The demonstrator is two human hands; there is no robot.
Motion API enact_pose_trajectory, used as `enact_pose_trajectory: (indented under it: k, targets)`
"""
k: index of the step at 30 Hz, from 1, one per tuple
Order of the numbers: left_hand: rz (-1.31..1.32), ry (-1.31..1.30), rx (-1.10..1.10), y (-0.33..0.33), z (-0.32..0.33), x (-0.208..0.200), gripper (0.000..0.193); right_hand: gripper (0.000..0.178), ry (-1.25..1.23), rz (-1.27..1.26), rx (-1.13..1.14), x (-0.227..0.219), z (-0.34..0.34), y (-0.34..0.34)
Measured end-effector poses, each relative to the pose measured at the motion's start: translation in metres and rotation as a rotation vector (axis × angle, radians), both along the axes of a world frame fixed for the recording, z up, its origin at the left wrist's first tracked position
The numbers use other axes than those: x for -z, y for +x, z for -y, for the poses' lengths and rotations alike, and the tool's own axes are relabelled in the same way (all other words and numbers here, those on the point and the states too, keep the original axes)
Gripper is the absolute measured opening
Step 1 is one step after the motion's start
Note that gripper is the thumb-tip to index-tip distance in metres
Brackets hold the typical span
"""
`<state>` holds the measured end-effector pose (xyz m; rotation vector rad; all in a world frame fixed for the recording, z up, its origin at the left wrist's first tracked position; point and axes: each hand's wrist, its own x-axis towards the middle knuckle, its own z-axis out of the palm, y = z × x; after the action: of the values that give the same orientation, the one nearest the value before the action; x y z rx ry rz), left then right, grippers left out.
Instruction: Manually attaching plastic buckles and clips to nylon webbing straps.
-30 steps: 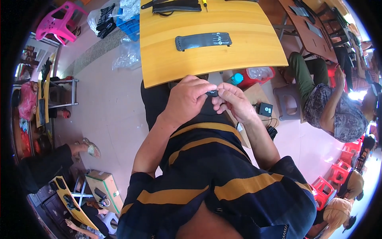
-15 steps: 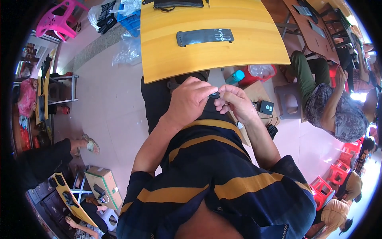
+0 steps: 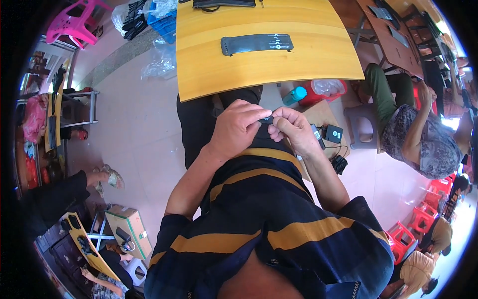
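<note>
A small black piece (image 3: 266, 120) is pinched between my two hands above my lap, close to the table's near edge; its kind is too small to make out. My left hand (image 3: 238, 124) closes thumb and fingers on its left end. On the other end, the fingertips of my right hand (image 3: 292, 127) are pressed together, the lower fingers curled. Ahead of them, a flat dark grey strip (image 3: 254, 44) with white print at its right end lies on the yellow table (image 3: 219, 74).
A black pouch-like item (image 3: 224, 3) lies at the table's far edge. Right of my legs are a turquoise bottle (image 3: 296, 95), a red bin (image 3: 328, 89) and a cardboard box (image 3: 318, 117) bearing a black device (image 3: 333, 133). A person (image 3: 420, 134) sits at right; a pink chair (image 3: 72, 25) stands far left.
My hands have barely shifted and still pinch the small black piece, which shows a little flatter between them. The seated person's hands at right have moved slightly.
</note>
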<state>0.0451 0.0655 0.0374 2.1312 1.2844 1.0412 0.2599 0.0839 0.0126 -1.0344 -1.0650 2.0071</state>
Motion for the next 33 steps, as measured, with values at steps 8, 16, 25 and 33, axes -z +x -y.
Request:
enact_pose_trajectory:
  k: [8,16,25,33]
  targets:
    - [0.196,-0.078,-0.308,0.010,0.023,0.001,0.025,0.007,0.233,0.138,0.024,0.005,0.010,-0.013]
    - [0.175,-0.197,-0.245,0.006,0.033,0.009,0.013,0.008,0.699,0.587,-0.023,-0.014,0.017,-0.026]
    - [0.190,-0.279,-0.231,0.006,0.040,0.018,0.007,0.006,1.003,0.631,-0.023,-0.016,0.024,-0.030]
    - [0.120,-0.207,-0.255,0.012,0.045,0.024,0.008,0.008,1.085,0.741,-0.069,-0.016,0.033,-0.029]
